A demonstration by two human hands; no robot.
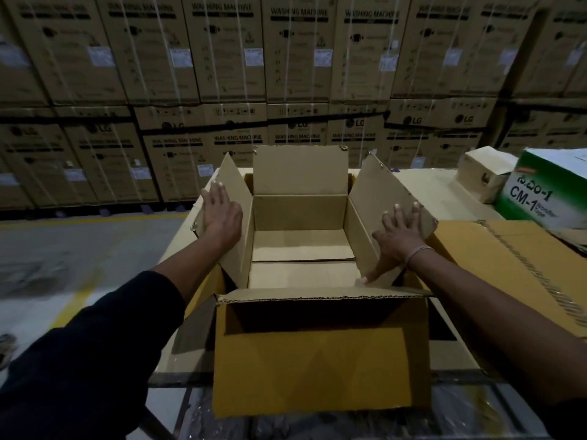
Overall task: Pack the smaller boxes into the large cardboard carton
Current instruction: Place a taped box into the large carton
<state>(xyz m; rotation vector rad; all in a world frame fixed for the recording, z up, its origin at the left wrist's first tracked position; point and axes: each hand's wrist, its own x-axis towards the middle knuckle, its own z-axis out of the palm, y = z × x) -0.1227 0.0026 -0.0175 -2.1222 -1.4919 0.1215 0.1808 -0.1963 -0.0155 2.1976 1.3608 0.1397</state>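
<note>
Large carton (pixel 300 246) open on table (pixel 422 188), centre, 4 flaps up/out, nothing inside. L hand (pixel 220 211) flat, fingers straight, pressing left flap (pixel 233 198) outward. R hand (pixel 398 236) flat, fingers spread, on right flap (pixel 386 192). Small brown box (pixel 484 173) + green-white CM-1 box (pixel 546 188) far right on table, well apart from carton.

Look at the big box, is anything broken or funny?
A little. The carton's near flap has a ragged, torn top edge, and its right flap's corners look frayed. It holds nothing yet.
</note>
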